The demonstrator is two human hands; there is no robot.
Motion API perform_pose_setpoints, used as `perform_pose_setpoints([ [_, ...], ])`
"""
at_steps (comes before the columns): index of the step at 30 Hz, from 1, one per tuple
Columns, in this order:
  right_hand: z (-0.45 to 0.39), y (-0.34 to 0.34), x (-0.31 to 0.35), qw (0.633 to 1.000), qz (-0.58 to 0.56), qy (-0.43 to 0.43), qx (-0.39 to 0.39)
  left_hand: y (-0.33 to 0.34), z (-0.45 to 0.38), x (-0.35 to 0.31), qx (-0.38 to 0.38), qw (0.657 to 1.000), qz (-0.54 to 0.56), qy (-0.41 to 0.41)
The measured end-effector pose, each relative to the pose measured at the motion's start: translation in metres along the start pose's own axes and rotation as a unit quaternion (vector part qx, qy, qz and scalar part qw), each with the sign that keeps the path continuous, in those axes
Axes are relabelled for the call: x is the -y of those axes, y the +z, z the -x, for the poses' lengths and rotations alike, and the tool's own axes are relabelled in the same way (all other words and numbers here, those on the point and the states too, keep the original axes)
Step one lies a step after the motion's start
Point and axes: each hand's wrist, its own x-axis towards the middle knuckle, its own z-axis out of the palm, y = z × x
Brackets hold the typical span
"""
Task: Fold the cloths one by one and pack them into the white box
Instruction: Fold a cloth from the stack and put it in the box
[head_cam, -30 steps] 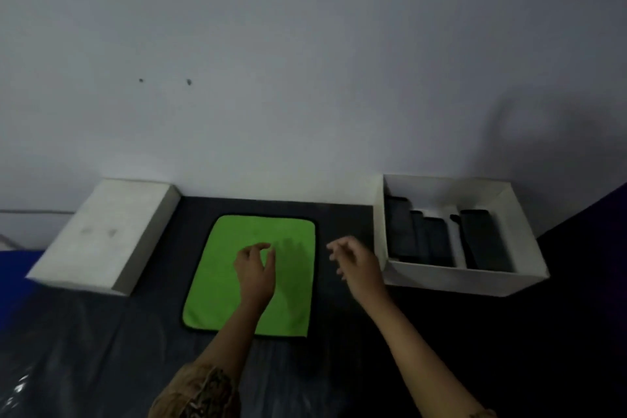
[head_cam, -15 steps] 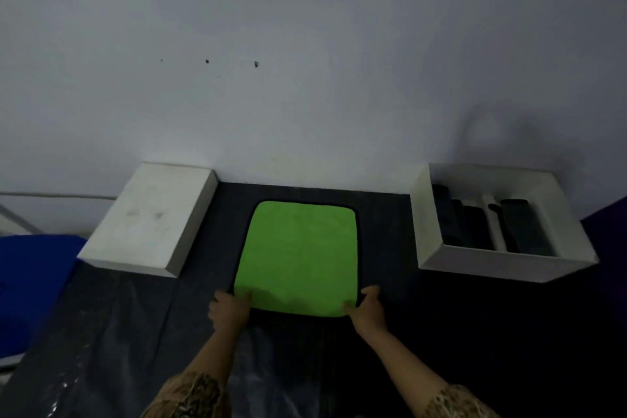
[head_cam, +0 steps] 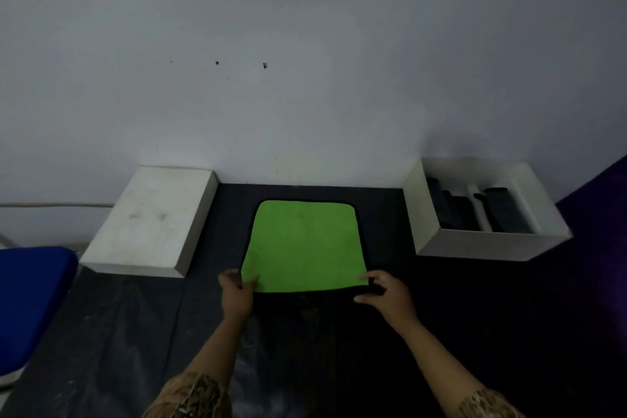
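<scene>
A bright green square cloth with a black hem [head_cam: 303, 244] lies spread flat on the dark, plastic-covered surface [head_cam: 135, 332], roughly in the middle and close to the pale grey wall [head_cam: 305, 44] at the far side. The left hand [head_cam: 236, 295] is at the cloth's near left corner, thumb on top of the green fabric and fingers curled at the hem, so its grip is pinched on that corner. The right hand [head_cam: 386, 293] is at the near right corner, thumb stretched out toward the left along the near edge and fingers bent over the black hem; it touches the corner, but whether its grip is actually closed on the fabric cannot be told. Both forearms reach in from the near edge, with patterned brown sleeves [head_cam: 193, 397] at the elbows.

To the right of the cloth, well apart from it, the open white rectangular box [head_cam: 488, 246] sits against the wall, holding several dark folded cloths [head_cam: 454, 210] standing in a row. To the left, a closed white flat box [head_cam: 146, 220] rests on the surface. A blue cushioned seat [head_cam: 30, 302] shows at the far left edge.
</scene>
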Motion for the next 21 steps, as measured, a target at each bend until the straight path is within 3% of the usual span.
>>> perform_pose_setpoints([
  [3,0.008,-0.011,-0.004,1.000,0.009,-0.007,-0.019,-0.007,0.012,0.004,0.032,0.998,0.025,0.049],
  [6,0.020,-0.025,-0.013,0.999,0.026,0.010,0.016,-0.012,0.031,0.013,0.090,0.995,0.047,0.024],
  [10,0.038,-0.050,-0.044,0.994,0.100,-0.033,0.005,-0.025,0.068,0.039,0.208,0.976,-0.059,-0.030],
  [12,0.051,-0.065,-0.057,0.992,0.118,-0.042,0.022,-0.029,0.089,0.054,0.221,0.964,-0.147,-0.019],
  [16,0.073,-0.096,-0.075,0.976,0.147,0.004,0.163,-0.027,0.129,0.063,0.195,0.936,-0.290,0.038],
  [19,0.085,-0.113,-0.087,0.922,0.249,0.105,0.277,-0.025,0.153,0.061,0.260,0.886,-0.383,-0.004],
  [21,0.092,-0.121,-0.093,0.886,0.303,0.164,0.312,-0.022,0.163,0.059,0.297,0.859,-0.415,-0.034],
])
